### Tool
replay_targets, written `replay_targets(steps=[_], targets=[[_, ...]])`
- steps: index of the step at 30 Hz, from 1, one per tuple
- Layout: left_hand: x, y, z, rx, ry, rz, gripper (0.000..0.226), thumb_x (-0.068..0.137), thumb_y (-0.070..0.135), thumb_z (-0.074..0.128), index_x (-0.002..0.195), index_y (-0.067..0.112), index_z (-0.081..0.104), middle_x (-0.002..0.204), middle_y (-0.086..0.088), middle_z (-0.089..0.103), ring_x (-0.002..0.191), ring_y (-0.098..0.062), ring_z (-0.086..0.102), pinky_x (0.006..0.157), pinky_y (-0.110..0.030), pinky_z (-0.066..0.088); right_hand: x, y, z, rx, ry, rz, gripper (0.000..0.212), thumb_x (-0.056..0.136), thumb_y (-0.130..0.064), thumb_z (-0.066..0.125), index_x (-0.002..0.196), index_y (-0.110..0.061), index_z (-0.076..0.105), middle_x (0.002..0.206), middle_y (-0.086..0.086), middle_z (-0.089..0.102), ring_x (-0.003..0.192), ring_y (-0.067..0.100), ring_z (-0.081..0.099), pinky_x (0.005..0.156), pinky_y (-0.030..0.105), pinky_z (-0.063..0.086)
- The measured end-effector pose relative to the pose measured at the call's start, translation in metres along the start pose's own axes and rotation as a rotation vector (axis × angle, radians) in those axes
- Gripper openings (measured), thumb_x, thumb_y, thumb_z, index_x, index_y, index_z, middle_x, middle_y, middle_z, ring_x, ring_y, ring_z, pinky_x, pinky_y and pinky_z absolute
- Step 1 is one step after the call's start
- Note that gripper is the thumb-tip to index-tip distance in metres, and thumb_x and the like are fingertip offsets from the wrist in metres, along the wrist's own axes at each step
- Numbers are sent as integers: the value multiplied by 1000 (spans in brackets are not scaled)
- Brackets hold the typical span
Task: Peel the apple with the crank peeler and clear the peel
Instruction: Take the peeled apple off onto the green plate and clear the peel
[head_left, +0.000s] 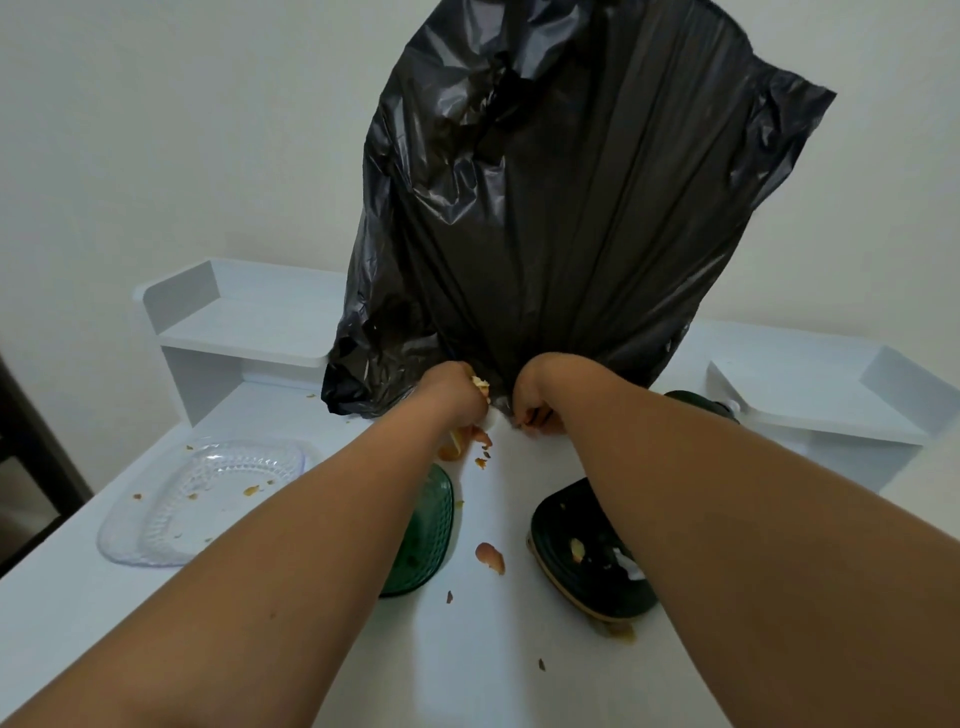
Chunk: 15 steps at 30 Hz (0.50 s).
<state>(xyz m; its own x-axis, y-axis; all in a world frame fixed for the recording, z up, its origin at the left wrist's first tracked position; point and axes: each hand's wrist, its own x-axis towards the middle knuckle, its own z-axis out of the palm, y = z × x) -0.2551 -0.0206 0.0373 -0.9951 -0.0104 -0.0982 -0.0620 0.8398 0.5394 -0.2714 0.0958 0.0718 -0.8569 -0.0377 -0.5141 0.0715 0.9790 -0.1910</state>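
A large black trash bag (561, 208) stands up from the white table (493, 649), its gathered lower edge at my two hands. My left hand (454, 397) is curled at that edge and grips pale bits of apple peel (480, 385); more peel (457, 447) hangs just below it. My right hand (540, 408) grips the bag's edge beside it. The dark green crank peeler (582, 551) lies under my right forearm, mostly hidden, with scraps on it. Loose peel pieces (491, 557) lie on the table between my arms.
A clear glass plate (171, 519) with small scraps sits at the left. A green glass plate (431, 519) shows under my left forearm. White shelf risers stand at the back left (234, 322) and back right (831, 400). A dark object (698, 402) is behind my right arm.
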Motion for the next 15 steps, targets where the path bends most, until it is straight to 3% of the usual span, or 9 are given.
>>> replay_targets(steps=[2,4,6,8,11,12,14,15], targets=[[-1,1,0,62,-40,4,27,83,17,65,110,12,61,106,-9,67,96,-25,65,86,-37,55,3,-4,6,62,11,-34,38,93,0,56,130,8,53,97,17,55,83,29,53,93,43,44],[-3,1,1,72,-90,-7,24,83,17,66,107,12,62,103,-9,70,93,-25,67,85,-38,56,2,-10,10,-17,30,-37,42,94,-4,55,135,2,50,84,10,53,65,21,48,83,38,43],[-5,0,1,44,-111,-16,22,82,18,66,104,12,63,99,-11,71,90,-26,68,83,-39,57,3,-13,17,-162,148,-46,40,96,-14,54,136,-10,51,76,3,46,63,19,45,77,35,41],[-6,0,-1,-11,-102,-19,24,80,16,68,102,11,64,99,-12,70,90,-27,67,83,-41,57,3,-16,21,-251,210,-74,37,94,-12,55,130,-9,56,73,2,42,66,21,45,75,34,40],[-5,-1,-6,-84,-81,-2,22,78,9,67,100,5,63,97,-14,69,90,-29,67,82,-40,57,0,-19,21,-286,196,-63,33,94,-9,52,126,-6,58,84,7,49,62,19,41,78,35,42],[-5,-2,-8,-133,-74,3,18,79,7,65,97,3,62,94,-14,68,86,-28,66,81,-39,57,1,-19,22,-279,204,-76,27,95,-10,52,120,-7,60,87,8,49,63,19,42,80,35,43],[-5,-2,-13,-259,-61,-3,15,81,3,62,94,8,57,85,-12,63,77,-26,63,76,-37,57,-2,-19,23,-253,235,-73,13,95,-12,52,85,-7,59,74,6,49,60,18,42,77,34,43],[-5,-2,-15,-309,-60,-8,17,81,2,62,96,9,56,84,-13,62,77,-27,62,76,-37,57,-2,-19,23,-217,245,-55,26,94,-10,51,68,-6,54,65,6,47,56,18,41,73,32,42]])
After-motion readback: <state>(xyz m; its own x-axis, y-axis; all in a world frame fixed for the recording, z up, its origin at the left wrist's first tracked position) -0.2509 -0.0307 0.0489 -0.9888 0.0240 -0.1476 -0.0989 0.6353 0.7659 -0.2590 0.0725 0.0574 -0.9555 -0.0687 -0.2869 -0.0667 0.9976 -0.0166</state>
